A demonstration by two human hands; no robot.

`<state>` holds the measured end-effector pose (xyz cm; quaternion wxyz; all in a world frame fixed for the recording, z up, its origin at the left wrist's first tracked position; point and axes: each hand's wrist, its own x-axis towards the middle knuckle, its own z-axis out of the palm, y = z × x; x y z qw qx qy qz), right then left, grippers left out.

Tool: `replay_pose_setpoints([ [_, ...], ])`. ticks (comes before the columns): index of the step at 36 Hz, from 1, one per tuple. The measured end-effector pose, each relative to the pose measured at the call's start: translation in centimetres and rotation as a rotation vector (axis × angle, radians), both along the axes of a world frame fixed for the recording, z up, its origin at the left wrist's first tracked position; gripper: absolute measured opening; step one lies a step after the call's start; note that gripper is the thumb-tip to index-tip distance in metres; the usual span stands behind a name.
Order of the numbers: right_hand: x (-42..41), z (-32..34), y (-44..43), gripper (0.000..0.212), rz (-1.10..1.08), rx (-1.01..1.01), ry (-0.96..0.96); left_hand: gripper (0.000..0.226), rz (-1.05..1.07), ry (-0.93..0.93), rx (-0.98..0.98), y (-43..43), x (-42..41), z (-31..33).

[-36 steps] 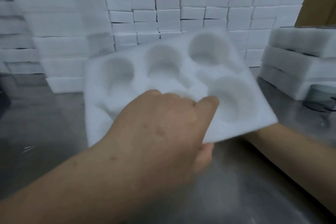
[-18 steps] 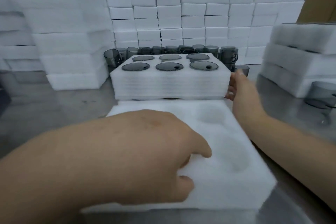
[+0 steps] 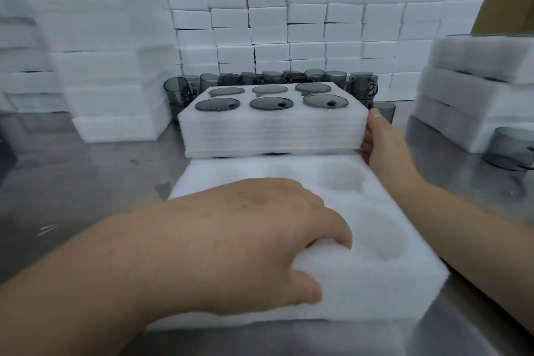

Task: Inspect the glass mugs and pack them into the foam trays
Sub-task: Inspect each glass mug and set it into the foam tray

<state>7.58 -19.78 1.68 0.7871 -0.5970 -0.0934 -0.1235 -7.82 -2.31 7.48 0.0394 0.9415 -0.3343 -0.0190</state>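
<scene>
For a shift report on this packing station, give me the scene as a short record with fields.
Near tray: empty, flat on table
Left hand: grips near tray, fingers in a pocket
Far tray: six mugs, every pocket filled
Right hand: rests against far tray's right end
Loose mugs: row behind far tray, one at far right
Foam stacks: back and both sides

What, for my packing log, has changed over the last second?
The empty white foam tray, held tilted before, now lies flat on the steel table, near the mug-filled foam tray. The left hand still grips it; the right hand moved to the filled tray's side. White foam stacks unchanged.
</scene>
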Motion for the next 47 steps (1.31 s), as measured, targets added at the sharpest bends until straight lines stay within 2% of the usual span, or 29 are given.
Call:
replay_pose_setpoints([
  [6,-0.2,0.3,-0.2,0.029,0.101,0.097,0.034,0.051,-0.036,-0.004,-0.08,-0.3,0.2,0.1],
  [15,-0.4,0.6,-0.6,0.021,0.253,0.121,0.127,0.052,-0.029,0.026,-0.082,-0.5,1.1,-0.2],
  [18,-0.4,0.9,-0.4,0.02,0.309,0.046,0.107,0.053,-0.032,0.015,-0.086,-0.5,1.6,-0.6],
  [22,-0.3,1.0,-0.5,0.029,0.387,-0.019,0.084,0.055,-0.028,0.018,-0.099,-0.3,2.0,-0.8],
  [26,0.2,0.8,-0.9,0.035,0.365,-0.101,0.093,0.062,-0.007,0.049,-0.166,0.0,2.0,-0.6],
  [29,0.7,0.6,-1.2,0.046,0.327,-0.159,0.134,0.059,0.031,0.013,-0.364,0.6,1.8,0.0],
  [31,1.2,0.4,-1.2,0.046,0.3,-0.189,0.155,0.039,0.075,-0.048,-0.63,1.3,2.2,0.8],
  [33,1.7,0.8,-1.2,0.041,0.26,-0.227,0.179,0.016,0.163,-0.196,-0.974,2.6,3.2,1.6],
  [36,2.2,0.8,-1.2,0.045,0.231,-0.245,0.193,0.023,0.404,-0.505,-1.392,5.3,5.8,2.0],
  [38,1.9,0.8,-1.2,0.045,0.237,-0.263,0.196,0.029,0.612,-0.566,-1.556,7.4,7.5,1.2],
  [39,1.9,0.9,-1.1,0.045,0.241,-0.264,0.201,0.03,0.721,-0.551,-1.565,8.4,8.4,0.3],
  [40,1.8,0.9,-1.1,0.044,0.246,-0.258,0.209,0.029,0.827,-0.508,-1.485,9.1,9.1,-0.9],
  [42,1.8,1.2,-0.9,0.042,0.24,-0.259,0.224,0.024,0.944,-0.351,-1.17,10.0,10.4,-3.8],
  [44,1.7,1.4,-0.8,0.042,0.221,-0.289,0.23,0.02,0.931,-0.189,-0.951,10.1,10.9,-5.7],
  [47,1.5,1.3,-0.8,0.041,0.219,-0.302,0.231,0.021,0.865,-0.113,-0.951,9.6,10.9,-5.8],
])
